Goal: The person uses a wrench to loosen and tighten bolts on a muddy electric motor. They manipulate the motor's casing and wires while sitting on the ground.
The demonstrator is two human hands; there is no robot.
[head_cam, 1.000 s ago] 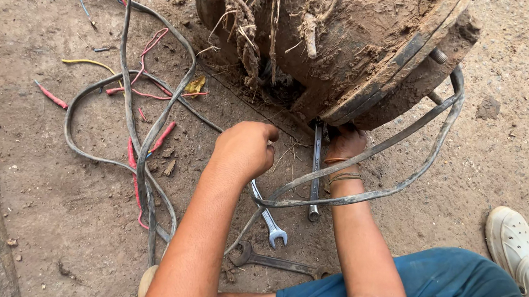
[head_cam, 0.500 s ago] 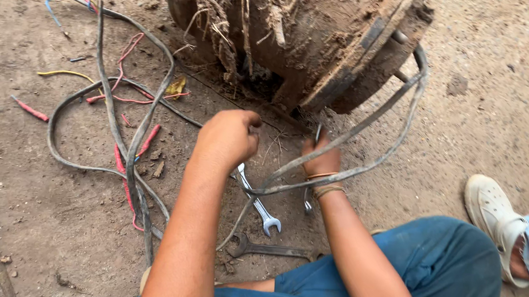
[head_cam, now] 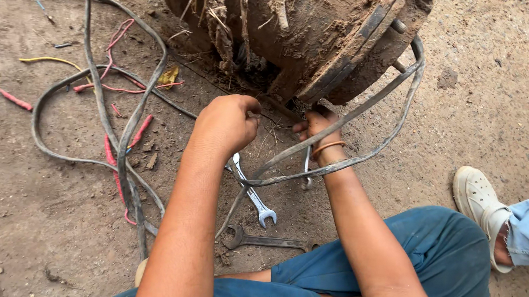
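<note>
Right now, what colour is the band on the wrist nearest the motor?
Orange, a thin band on the right wrist, seen best in the head view.

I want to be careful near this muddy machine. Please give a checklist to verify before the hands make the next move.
1. Left hand in view at the machine's underside: ok.
2. Right hand grip: cannot tell, its fingers are hidden under the rim.
3. Grey cable clear of the right wrist: not ok, it crosses it.
4. Shiny spanner within reach on the ground: ok.
5. Dark spanner within reach: ok.
6. Other person's white shoe away from the hands: ok.
</note>
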